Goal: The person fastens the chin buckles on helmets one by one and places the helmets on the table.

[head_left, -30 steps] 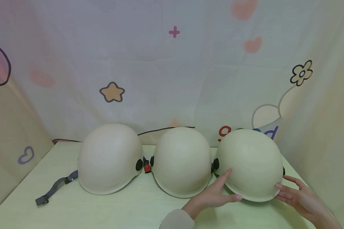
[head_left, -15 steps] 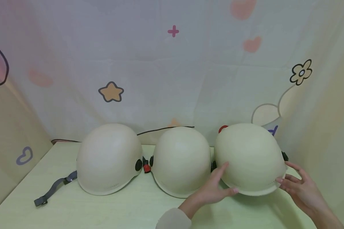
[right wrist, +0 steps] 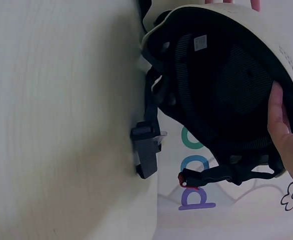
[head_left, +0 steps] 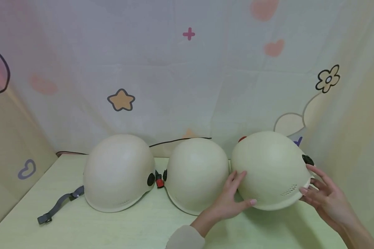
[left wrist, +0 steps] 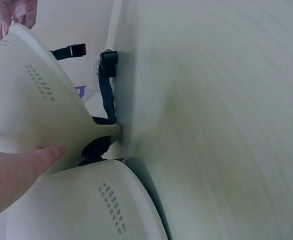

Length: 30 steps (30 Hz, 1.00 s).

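Note:
The rightmost cream-white helmet (head_left: 268, 166) is tilted, its right side raised, with vent slots showing near its front rim. My right hand (head_left: 330, 200) grips the rim on that side, thumb on the outer shell and fingers reaching inside. On the helmet's left side, my left hand (head_left: 225, 202) rests with extended fingers and thumb against the shell. The right wrist view looks into the black lining (right wrist: 241, 85), where a dark chin strap with a buckle (right wrist: 146, 150) hangs by the table.
A second white helmet (head_left: 197, 173) stands close against the held one. Further left sits a third helmet (head_left: 118, 173), its grey strap (head_left: 60, 204) stretched over the pale table (head_left: 112, 231). Behind hangs a printed curtain (head_left: 162, 86); another curtain borders the right side.
The rightmost helmet has tipped up on its right side and turned, bringing its vents and right side knob into view. Both hands have risen slightly with it. The other helmets stay put.

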Tool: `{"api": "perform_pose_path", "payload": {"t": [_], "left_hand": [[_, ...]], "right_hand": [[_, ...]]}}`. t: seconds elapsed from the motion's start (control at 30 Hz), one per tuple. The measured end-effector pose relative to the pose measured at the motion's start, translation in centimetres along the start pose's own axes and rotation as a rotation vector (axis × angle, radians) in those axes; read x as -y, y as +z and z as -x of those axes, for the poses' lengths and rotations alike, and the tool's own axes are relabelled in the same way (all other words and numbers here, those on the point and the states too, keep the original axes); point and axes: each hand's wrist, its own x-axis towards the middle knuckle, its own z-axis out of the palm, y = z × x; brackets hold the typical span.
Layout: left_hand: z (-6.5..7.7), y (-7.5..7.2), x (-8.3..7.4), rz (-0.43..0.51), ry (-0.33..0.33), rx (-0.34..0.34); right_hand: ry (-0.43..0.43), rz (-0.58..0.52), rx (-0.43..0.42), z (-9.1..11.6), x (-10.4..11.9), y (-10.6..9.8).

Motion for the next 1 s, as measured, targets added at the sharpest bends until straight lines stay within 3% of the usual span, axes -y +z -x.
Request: {"api": "perform_pose_path", "payload": {"t": [0.5,0.63,0.83,0.9,1.0], "left_hand": [[0.2,-0.7,-1.1,-0.096,0.079,-0.009],[0.2,-1.0,-1.3,-0.104,0.093,-0.012],[0.2,-1.1,-1.5,-0.106,0.113,-0.031],[0.2,-1.1,-1.6,-0.1,0.108,-0.045],[0.2,-1.1,-1.8,-0.084,0.09,-0.059]], "right_hand": [[-0.088,0.078,0.128,0.0,1.8,1.6],[-0.092,0.223,0.093,0.0,2.2,2.7],[-0.068,0.59,-0.057,0.1,2.7,4.8],[-0.074,0.679,-0.057,0.1,2.7,5.3],[-0.099,0.724,-0.016,-0.1,2.7,5.7]]}}
